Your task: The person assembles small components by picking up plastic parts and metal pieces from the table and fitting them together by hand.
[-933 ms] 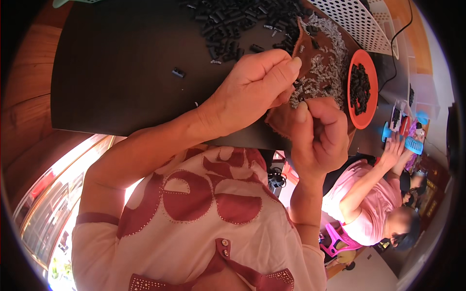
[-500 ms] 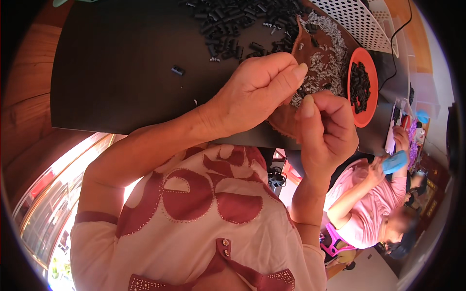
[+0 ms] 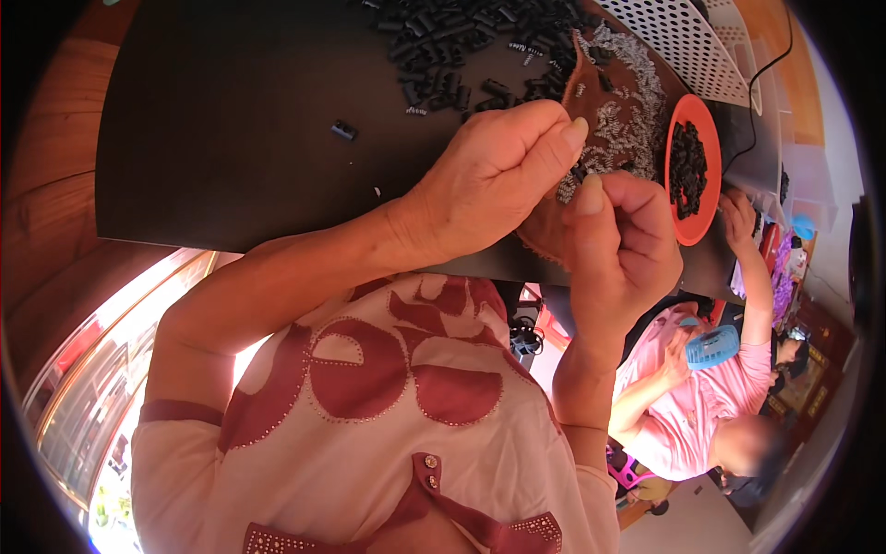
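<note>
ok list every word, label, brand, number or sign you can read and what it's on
Dark red panel, far right: gold marks, too small and blurred to read.
White shirt: large maroon shapes, no clear word.
Black tubes, metal springs, orange bowl: none legible.

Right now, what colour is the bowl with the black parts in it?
The bowl is plain orange-red; it shows best in the head view.
</note>
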`<state>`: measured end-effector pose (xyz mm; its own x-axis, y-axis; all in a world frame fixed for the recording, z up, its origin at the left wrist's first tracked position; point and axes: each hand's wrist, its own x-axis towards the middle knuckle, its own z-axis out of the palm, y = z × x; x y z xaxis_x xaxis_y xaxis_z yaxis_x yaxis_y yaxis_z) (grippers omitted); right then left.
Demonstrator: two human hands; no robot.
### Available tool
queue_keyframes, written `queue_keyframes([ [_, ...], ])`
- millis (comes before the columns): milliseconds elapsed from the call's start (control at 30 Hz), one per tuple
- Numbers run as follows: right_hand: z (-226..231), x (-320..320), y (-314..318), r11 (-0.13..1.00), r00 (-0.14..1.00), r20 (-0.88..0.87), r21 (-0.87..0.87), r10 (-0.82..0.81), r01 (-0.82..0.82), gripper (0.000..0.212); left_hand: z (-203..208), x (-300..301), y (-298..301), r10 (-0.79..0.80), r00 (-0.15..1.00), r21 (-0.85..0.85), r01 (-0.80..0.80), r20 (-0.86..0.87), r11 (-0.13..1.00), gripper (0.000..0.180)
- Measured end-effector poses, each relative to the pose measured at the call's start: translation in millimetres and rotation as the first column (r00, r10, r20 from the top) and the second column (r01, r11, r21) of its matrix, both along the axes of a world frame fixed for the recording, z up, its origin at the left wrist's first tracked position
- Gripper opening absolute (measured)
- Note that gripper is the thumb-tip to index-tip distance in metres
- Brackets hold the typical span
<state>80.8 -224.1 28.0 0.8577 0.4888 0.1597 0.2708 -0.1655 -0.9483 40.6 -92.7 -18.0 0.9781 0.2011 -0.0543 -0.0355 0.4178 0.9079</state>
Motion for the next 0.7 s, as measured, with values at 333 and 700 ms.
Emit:
queue_keyframes([
  [333,4.5,-8.1,6.3,0.990,0.959,-0.283,0.138,0.002,0.038,0.006,-1.2,-4.3,2.7,0.143,0.976,0.306,-0.188,0.161,0.934,0.029],
  [700,-7.6,-23.7,10.9,1.000,0.989,0.151,-0.014,-0.001,0.003,0.009,2.6,-20.1,12.7,0.032,0.996,0.183,-0.046,0.080,0.982,0.032],
])
